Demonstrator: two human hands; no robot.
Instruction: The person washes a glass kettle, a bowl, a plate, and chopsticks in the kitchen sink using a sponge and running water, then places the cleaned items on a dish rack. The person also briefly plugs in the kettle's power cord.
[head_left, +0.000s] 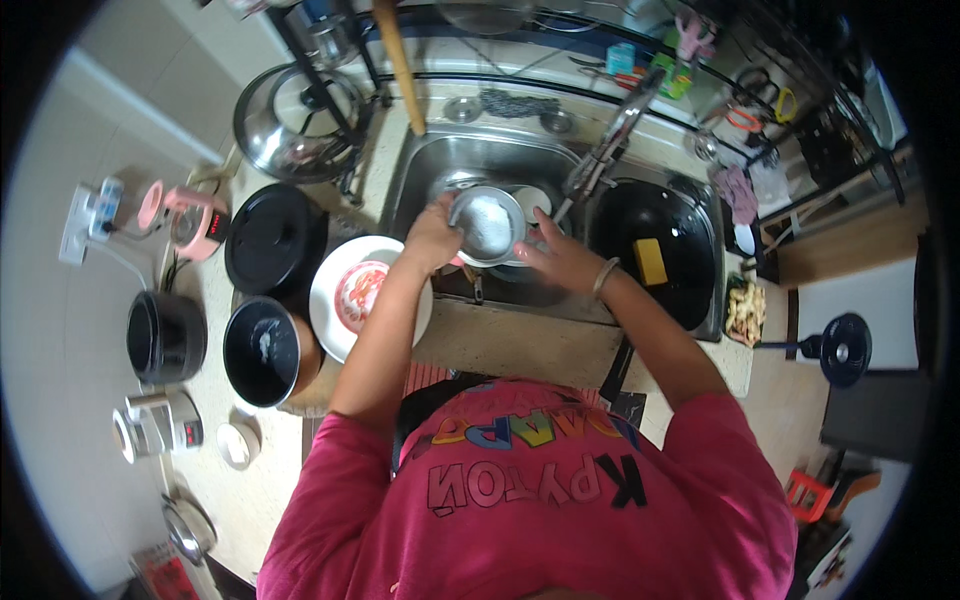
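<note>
My left hand (435, 234) grips the left rim of a small pale bowl (515, 215), held over the left basin of a steel sink (405, 180). Whitish water or suds seem to lie inside the bowl. My right hand (561, 262) is just right of it, fingers spread and slightly blurred, with nothing visible in them; whether its fingertips touch the bowl is unclear. Behind the bowl a small white dish (532, 201) is partly hidden in the basin. The metal faucet (611, 139) slants down between the two basins. A yellow sponge (650, 261) lies in the black right basin (679, 221).
Left of the sink are a large white plate (324, 304) with a red pattern, a dark pot (262, 375) and a round black vessel or lid (271, 240). A glass lid (289, 142) leans behind them. Ginger-like pieces (746, 309) sit at the right counter edge.
</note>
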